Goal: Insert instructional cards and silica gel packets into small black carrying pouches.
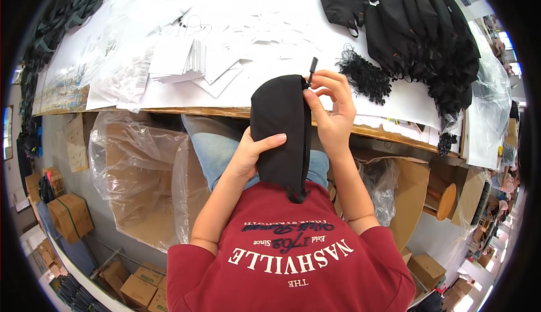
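Note:
A black zippered pouch (276,126) is held lengthwise above my lap at the table's edge. My left hand (253,151) grips its left side, thumb lying across the front and the other fingers hidden behind it. At the upper right corner my right hand (332,101) has thumb and index finger close together at the zipper's end. A black zipper pull (313,67) sticks up there, by the index fingertip. The zipper runs down the pouch's right edge, and a small black loop (295,195) hangs at the bottom end.
On the white table (270,25) lie stacked white cards (189,58) and clear plastic bags (121,70). At the right are a pile of black pouches (417,30) and a heap of black zipper pulls (366,75). Below stands a plastic-lined carton (141,182).

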A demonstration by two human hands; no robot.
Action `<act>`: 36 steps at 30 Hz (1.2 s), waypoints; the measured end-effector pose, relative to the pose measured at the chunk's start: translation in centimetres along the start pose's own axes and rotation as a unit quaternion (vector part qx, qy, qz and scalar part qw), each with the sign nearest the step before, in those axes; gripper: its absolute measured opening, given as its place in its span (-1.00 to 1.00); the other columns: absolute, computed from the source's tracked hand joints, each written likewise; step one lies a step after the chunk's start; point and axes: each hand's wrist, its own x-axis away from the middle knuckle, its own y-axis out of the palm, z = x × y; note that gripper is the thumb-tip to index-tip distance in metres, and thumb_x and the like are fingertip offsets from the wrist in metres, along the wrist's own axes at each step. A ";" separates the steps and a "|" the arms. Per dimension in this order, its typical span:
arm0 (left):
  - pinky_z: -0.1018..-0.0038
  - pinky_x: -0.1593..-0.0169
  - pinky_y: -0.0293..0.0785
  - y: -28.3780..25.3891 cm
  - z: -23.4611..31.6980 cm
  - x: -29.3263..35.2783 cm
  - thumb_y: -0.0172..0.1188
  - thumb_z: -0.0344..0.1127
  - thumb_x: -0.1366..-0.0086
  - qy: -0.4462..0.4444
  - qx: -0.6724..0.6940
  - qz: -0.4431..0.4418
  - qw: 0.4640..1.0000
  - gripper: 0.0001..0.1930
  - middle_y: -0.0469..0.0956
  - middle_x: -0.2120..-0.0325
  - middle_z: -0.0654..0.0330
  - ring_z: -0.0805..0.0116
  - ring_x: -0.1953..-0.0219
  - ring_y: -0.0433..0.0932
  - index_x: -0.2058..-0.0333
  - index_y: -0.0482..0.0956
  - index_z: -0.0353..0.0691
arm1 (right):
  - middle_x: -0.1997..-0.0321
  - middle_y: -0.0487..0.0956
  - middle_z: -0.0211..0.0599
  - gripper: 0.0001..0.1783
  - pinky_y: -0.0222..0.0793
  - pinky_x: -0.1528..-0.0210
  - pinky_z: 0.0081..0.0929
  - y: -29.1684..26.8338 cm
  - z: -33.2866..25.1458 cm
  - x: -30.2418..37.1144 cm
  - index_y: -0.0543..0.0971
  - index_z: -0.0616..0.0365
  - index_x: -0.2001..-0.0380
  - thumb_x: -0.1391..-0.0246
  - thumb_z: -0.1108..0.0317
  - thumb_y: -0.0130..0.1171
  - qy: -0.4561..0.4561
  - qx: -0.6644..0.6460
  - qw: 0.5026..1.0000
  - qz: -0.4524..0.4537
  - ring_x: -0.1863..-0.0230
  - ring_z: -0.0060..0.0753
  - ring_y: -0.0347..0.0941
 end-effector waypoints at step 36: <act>0.49 0.20 0.57 -1.4 1.2 -0.5 0.29 -0.43 -0.08 -0.017 0.019 -0.013 1.000 -0.63 0.59 0.28 0.12 0.39 0.31 0.60 0.11 0.49 -0.41 | 0.45 0.47 -0.36 -0.86 0.24 0.52 -0.56 -2.9 -3.6 -1.4 0.47 0.21 0.45 0.10 0.59 0.22 -0.053 0.180 0.955 -0.229 0.55 -0.48 0.35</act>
